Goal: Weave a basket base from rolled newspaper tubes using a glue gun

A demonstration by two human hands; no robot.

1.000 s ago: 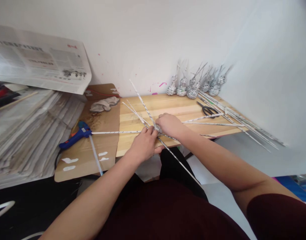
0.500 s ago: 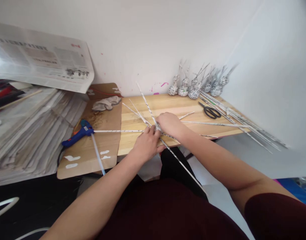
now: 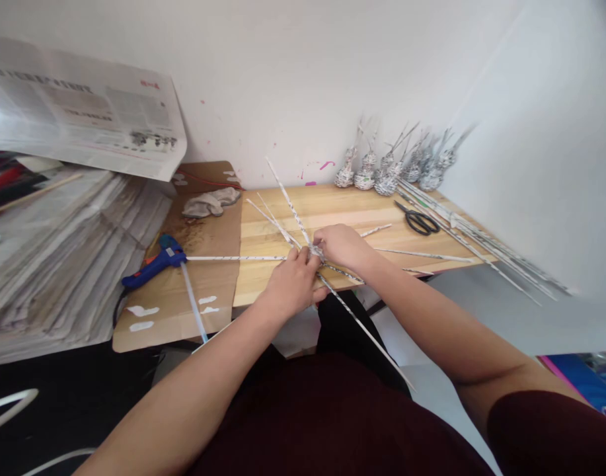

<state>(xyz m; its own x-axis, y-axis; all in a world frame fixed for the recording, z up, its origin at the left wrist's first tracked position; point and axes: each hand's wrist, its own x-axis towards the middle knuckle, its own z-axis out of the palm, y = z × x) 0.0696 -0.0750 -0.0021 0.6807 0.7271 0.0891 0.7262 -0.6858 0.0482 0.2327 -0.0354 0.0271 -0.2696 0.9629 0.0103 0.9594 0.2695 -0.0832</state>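
Note:
Several thin rolled newspaper sticks (image 3: 286, 195) cross at one spot near the table's front edge and spread out like spokes. My left hand (image 3: 295, 277) presses down on the crossing, its fingers closed over the sticks. At the same crossing my right hand (image 3: 340, 244) pinches a paper stick between curled fingers; the fingertips are partly hidden. One long stick (image 3: 367, 334) runs over the table edge toward my lap. Another stick (image 3: 233, 258) points left, reaching close to a blue glue gun (image 3: 156, 261).
Several woven newspaper gourd shapes (image 3: 365, 175) stand along the wall. Black scissors (image 3: 419, 220) and loose paper sticks (image 3: 461, 228) lie at right. A glove (image 3: 211, 203) rests on the cardboard (image 3: 178, 304). Stacked newspapers (image 3: 79, 264) fill the left side.
My right hand has shifted slightly to the right and its fingers have curled tighter at the crossing. A stick pointing right now lies lower, and a stick end shows beside my left forearm.

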